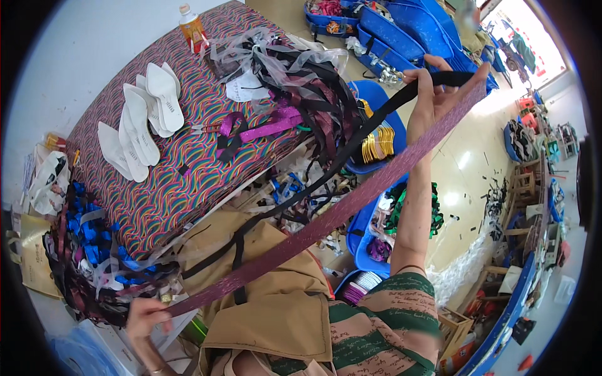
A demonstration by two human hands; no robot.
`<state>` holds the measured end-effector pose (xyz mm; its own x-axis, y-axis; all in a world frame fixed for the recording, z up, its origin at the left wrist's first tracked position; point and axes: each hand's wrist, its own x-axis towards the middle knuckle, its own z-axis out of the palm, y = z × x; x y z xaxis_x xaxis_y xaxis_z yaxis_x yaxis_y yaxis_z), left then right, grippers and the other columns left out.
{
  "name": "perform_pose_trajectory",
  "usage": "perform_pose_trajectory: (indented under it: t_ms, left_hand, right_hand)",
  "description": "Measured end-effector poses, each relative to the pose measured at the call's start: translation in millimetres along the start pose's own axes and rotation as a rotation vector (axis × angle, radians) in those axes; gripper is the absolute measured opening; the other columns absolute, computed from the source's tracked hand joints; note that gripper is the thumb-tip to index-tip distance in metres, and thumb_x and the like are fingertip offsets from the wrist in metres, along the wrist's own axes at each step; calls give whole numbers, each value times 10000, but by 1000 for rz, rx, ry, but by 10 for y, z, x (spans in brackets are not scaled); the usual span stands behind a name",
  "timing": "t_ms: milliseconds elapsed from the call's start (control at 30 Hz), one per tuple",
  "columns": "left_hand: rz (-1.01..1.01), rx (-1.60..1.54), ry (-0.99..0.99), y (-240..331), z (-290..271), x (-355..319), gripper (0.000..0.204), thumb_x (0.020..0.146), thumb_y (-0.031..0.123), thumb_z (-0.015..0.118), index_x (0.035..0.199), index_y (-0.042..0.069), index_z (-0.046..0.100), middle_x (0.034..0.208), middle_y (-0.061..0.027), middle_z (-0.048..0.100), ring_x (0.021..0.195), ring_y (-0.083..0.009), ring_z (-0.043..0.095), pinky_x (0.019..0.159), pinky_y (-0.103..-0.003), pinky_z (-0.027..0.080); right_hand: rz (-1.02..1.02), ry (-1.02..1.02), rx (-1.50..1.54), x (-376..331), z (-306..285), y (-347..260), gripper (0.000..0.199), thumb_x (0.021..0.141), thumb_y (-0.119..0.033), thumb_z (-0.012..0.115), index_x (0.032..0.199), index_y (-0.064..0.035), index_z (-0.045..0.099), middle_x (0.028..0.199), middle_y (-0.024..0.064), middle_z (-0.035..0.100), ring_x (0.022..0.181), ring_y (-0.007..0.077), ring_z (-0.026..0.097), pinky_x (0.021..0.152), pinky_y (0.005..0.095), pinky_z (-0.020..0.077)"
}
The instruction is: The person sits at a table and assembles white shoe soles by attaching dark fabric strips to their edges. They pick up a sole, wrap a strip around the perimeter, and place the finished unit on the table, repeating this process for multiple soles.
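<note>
A long, glittery maroon strip [313, 227] is stretched diagonally across my body between my two hands. At the lower left, my left hand [148, 318] pinches one end of it. My right hand [437, 93], raised at the upper right, grips the other end with the thumb and fingers. A narrow black strip [362, 133] also runs from the right hand's fingers and sags down toward the lower left, where its end lies near a tangle of strips. Over my lap hangs a tan apron [269, 329].
A patterned table [207, 163] bears white insoles [164, 100], a bottle [192, 28], red-handled scissors [210, 128], purple glitter strips [269, 127] and a heap of dark strips [313, 78]. Blue bins [360, 235] line its right side. Blue ribbon loops [91, 219] hang at left.
</note>
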<state>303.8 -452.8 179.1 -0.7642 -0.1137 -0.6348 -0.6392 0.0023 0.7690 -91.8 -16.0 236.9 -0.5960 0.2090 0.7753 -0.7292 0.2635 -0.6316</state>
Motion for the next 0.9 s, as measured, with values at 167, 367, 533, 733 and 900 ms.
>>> perform_pose_trajectory:
  t_ms: [167, 367, 533, 733, 900]
  left_hand:
    - [118, 491, -186, -576, 406, 620, 183, 898, 108, 607, 959, -42, 692, 832, -105, 708, 759, -170, 662, 694, -273, 506]
    - [668, 381, 169, 646, 1580, 1540, 406, 855, 154, 703, 1221, 27, 580, 1053, -121, 670, 937, -197, 649, 805, -314, 511]
    - [1090, 311, 67, 966, 2669, 2302, 569, 761, 108, 768, 1274, 9, 543, 1176, -127, 626, 1061, -178, 602, 873, -290, 477]
    - [589, 241, -324, 1042, 2384, 2356, 299, 822, 85, 697, 1104, -10, 668, 1001, -102, 716, 870, -140, 668, 778, -255, 506]
    - [834, 265, -191, 1060, 1745, 2184, 193, 903, 107, 620, 1037, -2, 705, 708, -34, 680, 589, -79, 554, 560, -241, 446]
  right_hand:
    - [0, -101, 197, -271, 40, -286, 830, 930, 25, 476, 1513, -145, -90, 1052, 202, 614, 711, 218, 650, 713, 349, 530]
    - [70, -160, 279, -470, 146, -689, 748, 976, -48, 426, 1515, -140, -85, 1053, 250, 613, 698, 250, 659, 670, 347, 529]
    - [125, -184, 328, -494, 180, -1029, 728, 973, -59, 433, 1524, -135, -36, 1023, 243, 609, 669, 251, 651, 610, 336, 522]
    - [38, -49, 282, -417, -97, -888, 689, 959, -25, 441, 1521, -99, 49, 1026, 237, 595, 475, 153, 513, 419, 237, 394]
    - [120, 133, 173, -435, -461, -460, 650, 948, -4, 452, 1512, -66, 135, 988, 192, 587, 449, 87, 415, 406, 196, 309]
